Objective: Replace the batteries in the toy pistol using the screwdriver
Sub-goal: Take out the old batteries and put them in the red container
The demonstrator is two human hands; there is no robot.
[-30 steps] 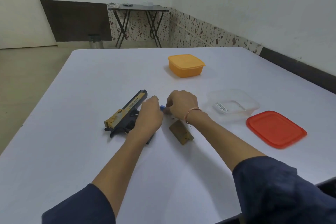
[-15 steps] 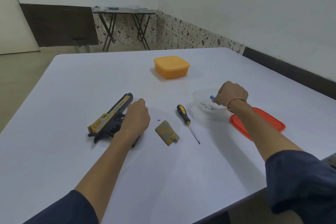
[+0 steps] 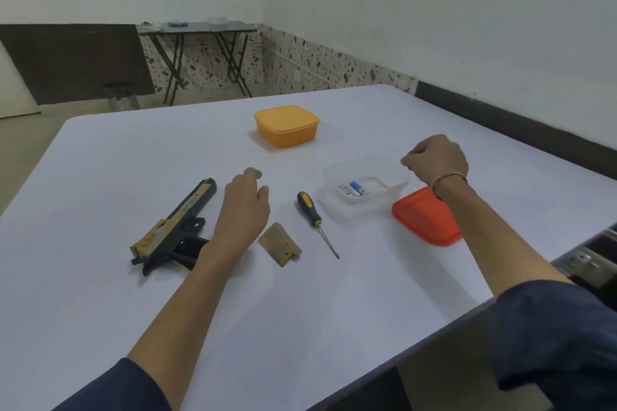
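- Head view: the right hand (image 3: 434, 160), which carried a blue battery from the toy pistol (image 3: 177, 227) a moment ago, now hovers beyond the clear container (image 3: 364, 208). Its grip is curled narrow with nothing visible in it.
- The blue battery (image 3: 356, 188) now lies in the container beside a white one, so I judge the old cell removed.
- The left hand (image 3: 245, 210) has eased off the pistol, its grip relaxed and wide, holding nothing.
- The pistol lies on the worktop (image 3: 133, 160) with its battery cover (image 3: 279, 243) off, near the screwdriver (image 3: 314, 217); fresh batteries likely come next.
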